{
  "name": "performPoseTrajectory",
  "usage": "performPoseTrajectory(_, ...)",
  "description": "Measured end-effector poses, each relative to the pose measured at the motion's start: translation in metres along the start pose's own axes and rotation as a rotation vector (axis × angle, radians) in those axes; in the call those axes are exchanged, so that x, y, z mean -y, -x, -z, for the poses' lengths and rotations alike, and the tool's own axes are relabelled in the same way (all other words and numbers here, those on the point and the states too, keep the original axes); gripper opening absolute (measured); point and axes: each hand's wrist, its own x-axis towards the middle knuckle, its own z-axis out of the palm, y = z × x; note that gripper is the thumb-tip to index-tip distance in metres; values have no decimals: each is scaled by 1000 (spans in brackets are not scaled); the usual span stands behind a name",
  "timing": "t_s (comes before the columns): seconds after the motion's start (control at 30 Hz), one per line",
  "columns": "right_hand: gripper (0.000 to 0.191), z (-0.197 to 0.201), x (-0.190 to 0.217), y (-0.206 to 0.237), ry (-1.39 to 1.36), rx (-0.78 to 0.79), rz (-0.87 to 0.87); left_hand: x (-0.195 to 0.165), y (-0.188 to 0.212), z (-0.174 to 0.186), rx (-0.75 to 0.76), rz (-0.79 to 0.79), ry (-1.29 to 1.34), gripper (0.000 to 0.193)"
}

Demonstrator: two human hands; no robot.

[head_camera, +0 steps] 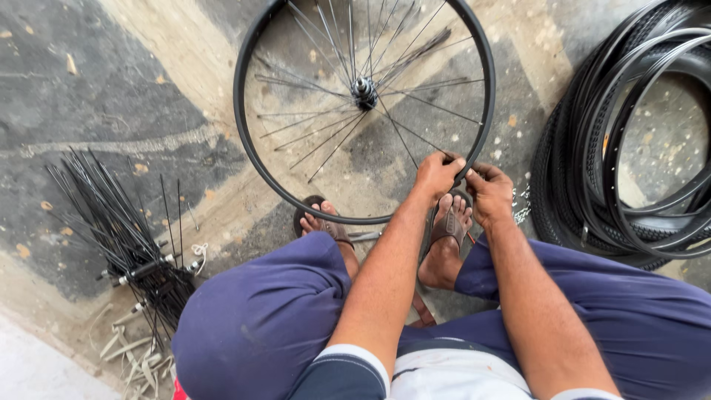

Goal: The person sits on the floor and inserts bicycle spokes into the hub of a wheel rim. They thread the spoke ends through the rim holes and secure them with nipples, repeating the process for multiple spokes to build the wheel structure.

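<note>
The rim [248,141] stands on the floor [89,96] before the sandalled feet [444,237], both hands, left [438,174] and right [489,194], pinching its lower right edge, where steady fingers near the spoke [415,137] would likely serve best.

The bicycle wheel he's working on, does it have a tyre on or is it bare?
Bare. The wheel rim shows only black metal and spokes; the tyres lie stacked beside it.
</note>
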Motion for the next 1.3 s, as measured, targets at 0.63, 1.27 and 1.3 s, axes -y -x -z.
performPoseTrajectory(0.63, 26, 3, 1, 6, -195, 186, -140, -29, 17, 1, 24, -14, -189, 41)
performPoseTrajectory(1.27, 24, -7, 1, 2, -343, 102, -85, -46, 28, 7, 39, 17, -197, 44)
performPoseTrajectory(1.3, 23, -9, 2, 2, -345, 95, -77, -45, 26, 8, -30, -59, -375, 47)
